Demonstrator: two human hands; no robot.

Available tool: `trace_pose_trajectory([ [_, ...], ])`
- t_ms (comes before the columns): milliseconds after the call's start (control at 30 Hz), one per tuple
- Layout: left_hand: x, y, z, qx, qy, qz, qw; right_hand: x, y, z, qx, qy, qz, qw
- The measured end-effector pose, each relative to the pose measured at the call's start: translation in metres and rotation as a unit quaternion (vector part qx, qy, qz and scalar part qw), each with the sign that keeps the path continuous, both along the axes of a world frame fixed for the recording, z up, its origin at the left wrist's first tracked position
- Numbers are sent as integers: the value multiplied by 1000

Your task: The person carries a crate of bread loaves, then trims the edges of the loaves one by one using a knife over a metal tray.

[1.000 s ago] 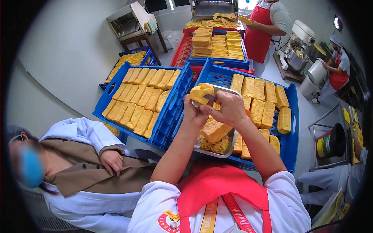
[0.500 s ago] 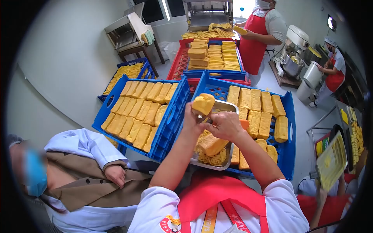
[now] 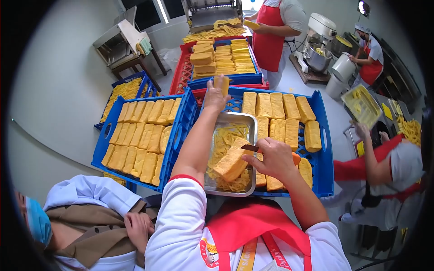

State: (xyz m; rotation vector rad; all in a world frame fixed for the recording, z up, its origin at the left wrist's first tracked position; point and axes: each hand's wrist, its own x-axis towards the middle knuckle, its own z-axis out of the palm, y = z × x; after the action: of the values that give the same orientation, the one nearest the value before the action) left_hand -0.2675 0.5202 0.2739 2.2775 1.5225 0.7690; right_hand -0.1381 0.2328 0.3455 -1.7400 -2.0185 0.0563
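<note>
My left hand reaches forward, its fingers wrapped round a yellow bread loaf just past the far end of a metal tray. In my right hand is a knife; its blade points left and its orange handle shows behind the hand. Below the blade, a golden loaf lies tilted in the metal tray, on a heap of thin yellow trimmings. Whether the blade touches this loaf I cannot tell. The tray rests on a blue crate holding several more loaves.
Another blue crate with rows of loaves stands on the left. Farther forward are stacked crates of sliced bread and a slicing machine. A person in brown and white is close on my left. Co-workers in red aprons stand around.
My left hand has moved forward with its loaf, away from the knife. My right hand has come down over the tray with the knife. A co-worker's tray at the right has been raised.
</note>
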Motion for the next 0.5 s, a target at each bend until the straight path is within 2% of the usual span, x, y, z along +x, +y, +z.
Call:
trace_pose_trajectory([
  [33,0,-1,-4,-54,100,-20,993,4,-3,-2,-6,1,-4,1000],
  [67,3,1,-7,-61,102,-24,993,8,-4,-3,-9,29,-11,999],
  [133,4,-10,-4,-76,240,-42,967,15,-9,-5,-28,63,-19,997],
  [200,2,-38,11,-15,146,-63,987,20,-11,-1,-113,108,-92,983],
  [267,-6,-82,42,-43,86,-111,989,26,-10,-10,-106,140,-108,978],
  [333,-12,-130,66,-204,103,-113,967,35,-5,-25,-70,210,-140,965],
  [433,-31,-187,53,-156,178,-95,967,35,1,-23,-79,242,-124,959],
  [467,-35,-188,49,-157,180,-91,967,34,3,-24,-86,251,-113,957],
  [500,-41,-188,44,-207,149,-108,961,33,5,-26,-87,252,-108,958],
])
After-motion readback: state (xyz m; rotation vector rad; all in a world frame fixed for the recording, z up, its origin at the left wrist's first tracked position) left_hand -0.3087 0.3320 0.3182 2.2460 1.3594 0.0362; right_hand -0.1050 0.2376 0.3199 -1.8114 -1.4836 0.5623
